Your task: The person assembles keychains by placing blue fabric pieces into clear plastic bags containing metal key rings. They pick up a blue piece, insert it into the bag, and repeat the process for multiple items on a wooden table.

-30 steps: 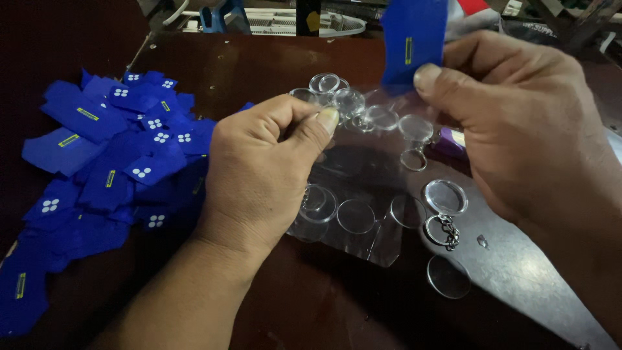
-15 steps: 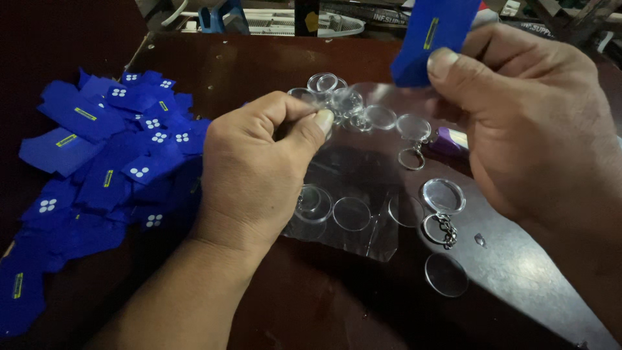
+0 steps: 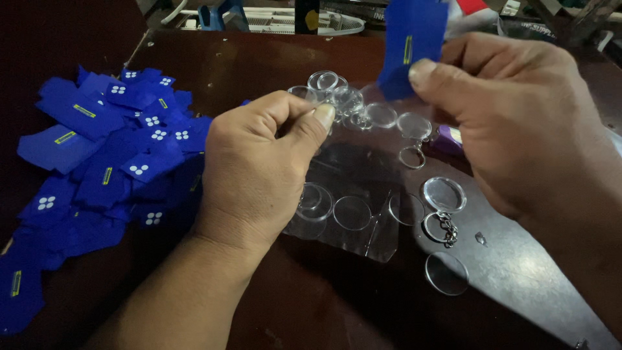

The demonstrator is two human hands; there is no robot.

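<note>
My right hand (image 3: 518,123) pinches a blue paper slip (image 3: 411,45) with a yellow mark, held upright above the table. My left hand (image 3: 259,168) is closed, thumb pressed against forefinger, over a clear plastic sheet (image 3: 350,227); whether something small sits between those fingers I cannot tell. Clear round discs (image 3: 446,272) and keychain shells with metal rings (image 3: 440,227) lie on and around the sheet, between the two hands.
A heap of blue paper slips (image 3: 110,168) with white dots and yellow marks covers the left of the dark wooden table (image 3: 324,311). A small purple item (image 3: 448,137) lies by my right hand. Clutter stands along the far edge.
My right hand has shifted the blue slip slightly left and tilted it. My left hand has stayed in place over the clear sheet.
</note>
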